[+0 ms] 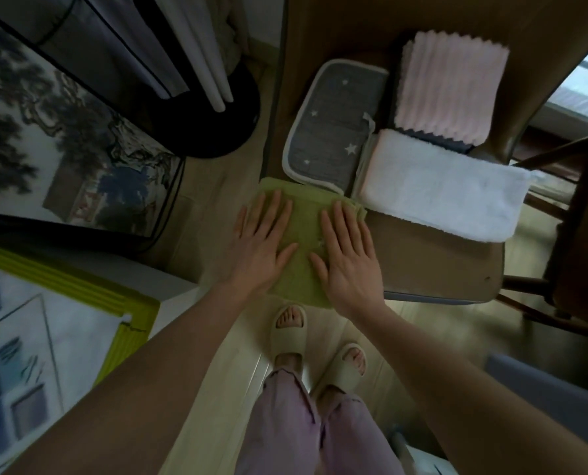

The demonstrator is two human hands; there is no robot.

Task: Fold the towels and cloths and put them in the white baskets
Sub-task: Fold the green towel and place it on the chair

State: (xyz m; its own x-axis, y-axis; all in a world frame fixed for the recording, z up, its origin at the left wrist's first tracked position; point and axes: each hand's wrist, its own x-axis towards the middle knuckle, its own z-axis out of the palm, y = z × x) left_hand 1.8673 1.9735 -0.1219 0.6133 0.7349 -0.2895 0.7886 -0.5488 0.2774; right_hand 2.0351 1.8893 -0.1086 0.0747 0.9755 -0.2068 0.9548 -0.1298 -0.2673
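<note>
Two flat hands press on one green towel (301, 265) at the near left corner of the table (433, 269), most likely to smooth it and set a crease before the next fold. The left hand (263, 246) lies palm down with fingers straight and spread, holding nothing, its outer edge just past the towel's left side; the right hand (349, 255) lies the same way on the towel's right half, fingers pointing toward the far end. The towel's near edge hangs a little over the table's rim, which keeps it close to the person. Just beyond it, a grey star-patterned cloth (333, 132) with pale piping lies flat, its near edge touching or slightly overlapping the green towel. To the right of that, a folded white towel (446, 197) lies across the table, reaching past its right edge, and farther off a pink ribbed cloth (452, 87) sits on something dark. These three appear to wait their turn. No white basket is in view, so nothing can be said of their contents, and the putting-away seems not yet begun.
</note>
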